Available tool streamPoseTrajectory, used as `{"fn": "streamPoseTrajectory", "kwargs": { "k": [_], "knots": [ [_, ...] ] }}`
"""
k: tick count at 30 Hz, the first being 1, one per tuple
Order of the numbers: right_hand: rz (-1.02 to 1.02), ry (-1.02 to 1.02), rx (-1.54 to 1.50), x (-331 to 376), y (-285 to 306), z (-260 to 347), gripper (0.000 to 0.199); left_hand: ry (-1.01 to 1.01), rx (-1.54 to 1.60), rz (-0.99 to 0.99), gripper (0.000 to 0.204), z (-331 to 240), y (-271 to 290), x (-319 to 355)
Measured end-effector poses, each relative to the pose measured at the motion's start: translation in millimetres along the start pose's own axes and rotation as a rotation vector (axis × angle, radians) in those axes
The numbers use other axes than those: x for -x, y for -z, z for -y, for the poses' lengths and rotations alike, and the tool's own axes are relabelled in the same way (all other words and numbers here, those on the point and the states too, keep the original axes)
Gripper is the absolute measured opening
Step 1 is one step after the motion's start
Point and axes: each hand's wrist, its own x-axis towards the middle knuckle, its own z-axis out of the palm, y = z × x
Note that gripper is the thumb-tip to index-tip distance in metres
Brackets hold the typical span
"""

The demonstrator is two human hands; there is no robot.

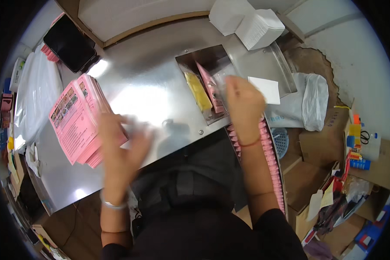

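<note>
My left hand (117, 147), smeared by motion, hovers at the right edge of a stack of pink printed sheets (76, 125), its thumb and fingers apart. Whether it touches the sheets, I cannot tell. My right hand (246, 102) is closed above the right side of a rectangular opening (188, 60) in the metal table. Clear, shiny film shows by its fingertips, but what they grip is hidden. Inside the opening lie a yellow packet (198, 92) and a pink packet (210, 86), side by side.
The metal table (138, 86) holds a black phone-like device (70, 43) on a stand and clear plastic sheets (39, 95) at left. White paper stacks (259, 28) stand far right. Under my right forearm is a long box of pink packets (271, 160). A white sack (314, 102) lies right.
</note>
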Motion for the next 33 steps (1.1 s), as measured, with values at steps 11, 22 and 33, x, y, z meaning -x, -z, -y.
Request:
{"fn": "streamPoseTrajectory", "kwargs": {
  "k": [11, 22, 33],
  "knots": [
    [-0.755, 0.032, -0.166, -40, 57, -40, 0.027, 0.069, -0.473, -0.004, 0.036, 84, 71, -6],
    [-0.47, 0.223, 0.335, -167, 45, -75, 0.029, 0.172, -0.746, -0.027, 0.027, 78, 71, -2],
    [-0.177, 0.234, 0.086, -113, 85, -64, 0.032, 0.218, -0.84, -0.132, 0.021, 84, 64, -12]
  ]
}}
